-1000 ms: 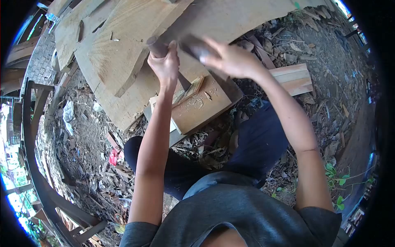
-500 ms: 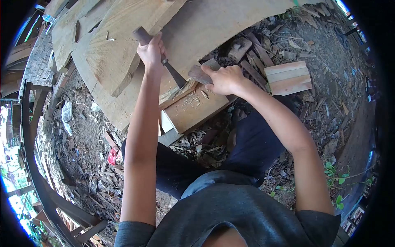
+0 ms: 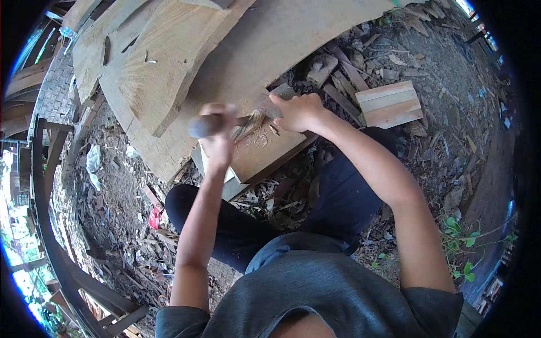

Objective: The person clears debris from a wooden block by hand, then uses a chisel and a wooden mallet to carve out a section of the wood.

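Note:
My left hand (image 3: 218, 141), smeared by motion, is closed around the handle of a chisel (image 3: 206, 126). The handle's butt faces me, and the blade points right toward a narrow piece of wood (image 3: 265, 103). My right hand (image 3: 301, 112) grips the dark far end of that wood, thumb and fingers on either side. Its nearer part is pale and freshly cut. Beneath it lies a thick wooden board (image 3: 270, 155) scattered with shavings (image 3: 257, 138). Whether the blade touches the wood is hard to make out.
A large plywood sheet (image 3: 242, 67) spreads ahead, with a thick slab (image 3: 163, 73) lying on it. Right of my hands sits a small planked panel (image 3: 390, 105) among wood scraps (image 3: 344, 84). My bent legs flank the board. A dark wooden frame (image 3: 48, 208) stands at left.
My left hand has come down and nearer to me with the chisel, whose handle has swung to point at me. My right hand has shifted slightly left, still gripping the wood.

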Action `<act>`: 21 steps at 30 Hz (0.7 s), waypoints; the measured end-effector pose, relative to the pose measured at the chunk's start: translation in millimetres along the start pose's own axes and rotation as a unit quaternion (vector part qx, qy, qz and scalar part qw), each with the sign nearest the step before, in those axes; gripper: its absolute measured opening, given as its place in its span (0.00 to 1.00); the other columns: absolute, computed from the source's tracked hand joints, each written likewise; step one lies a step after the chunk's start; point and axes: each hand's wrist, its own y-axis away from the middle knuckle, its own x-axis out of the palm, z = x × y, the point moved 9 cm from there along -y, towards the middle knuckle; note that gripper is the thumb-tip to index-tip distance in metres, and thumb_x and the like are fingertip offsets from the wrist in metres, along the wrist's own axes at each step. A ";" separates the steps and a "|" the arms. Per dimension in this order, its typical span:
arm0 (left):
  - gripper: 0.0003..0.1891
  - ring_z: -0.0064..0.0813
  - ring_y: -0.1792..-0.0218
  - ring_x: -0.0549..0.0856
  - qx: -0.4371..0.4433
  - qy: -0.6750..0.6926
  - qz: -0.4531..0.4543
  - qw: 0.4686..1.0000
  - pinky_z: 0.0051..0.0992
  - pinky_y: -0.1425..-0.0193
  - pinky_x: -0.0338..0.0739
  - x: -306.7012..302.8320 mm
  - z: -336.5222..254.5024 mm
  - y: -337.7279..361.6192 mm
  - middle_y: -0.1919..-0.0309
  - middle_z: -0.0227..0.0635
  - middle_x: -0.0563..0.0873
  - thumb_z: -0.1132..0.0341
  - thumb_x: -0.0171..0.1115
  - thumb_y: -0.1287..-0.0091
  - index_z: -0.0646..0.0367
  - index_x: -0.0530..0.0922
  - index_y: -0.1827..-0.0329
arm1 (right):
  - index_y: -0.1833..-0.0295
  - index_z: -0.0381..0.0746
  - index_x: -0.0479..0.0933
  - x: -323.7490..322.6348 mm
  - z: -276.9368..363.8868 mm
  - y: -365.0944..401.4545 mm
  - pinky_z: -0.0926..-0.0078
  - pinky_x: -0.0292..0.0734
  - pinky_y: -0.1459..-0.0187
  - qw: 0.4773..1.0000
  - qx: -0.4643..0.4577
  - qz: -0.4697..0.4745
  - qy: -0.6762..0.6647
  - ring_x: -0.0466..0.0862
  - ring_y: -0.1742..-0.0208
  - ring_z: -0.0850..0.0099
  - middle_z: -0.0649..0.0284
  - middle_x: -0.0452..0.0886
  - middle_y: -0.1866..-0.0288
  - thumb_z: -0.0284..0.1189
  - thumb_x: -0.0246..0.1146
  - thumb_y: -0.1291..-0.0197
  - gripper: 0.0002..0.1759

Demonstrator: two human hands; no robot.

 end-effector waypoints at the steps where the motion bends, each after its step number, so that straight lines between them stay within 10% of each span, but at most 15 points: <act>1: 0.12 0.21 0.72 0.74 -0.077 0.060 -0.072 0.993 0.27 0.66 0.73 -27.2 16.4 -2.4 0.75 0.28 0.73 0.68 0.63 0.33 0.54 0.69 0.72 | 0.21 0.50 0.50 0.9 -0.7 -0.2 0.56 0.75 0.45 1.000 0.005 0.004 -0.004 0.84 0.47 0.52 0.48 0.84 0.51 0.52 0.53 0.34 0.40; 7: 0.12 0.23 0.74 0.71 -0.242 0.366 -0.204 0.876 0.28 0.63 0.72 -102.2 108.8 -31.4 0.78 0.27 0.70 0.65 0.60 0.31 0.53 0.67 0.71 | 0.21 0.52 0.49 0.7 2.3 -2.9 0.55 0.74 0.43 1.000 -0.001 -0.007 0.000 0.82 0.43 0.52 0.47 0.83 0.47 0.53 0.52 0.34 0.41; 21: 0.14 0.20 0.86 0.71 -0.136 0.111 -0.117 0.978 0.25 0.82 0.67 15.2 43.9 -101.7 0.84 0.28 0.72 0.68 0.68 0.37 0.57 0.69 0.74 | 0.21 0.52 0.49 4.8 -9.1 -7.0 0.54 0.73 0.41 0.999 -0.002 0.017 -0.034 0.82 0.43 0.51 0.47 0.82 0.45 0.54 0.53 0.35 0.41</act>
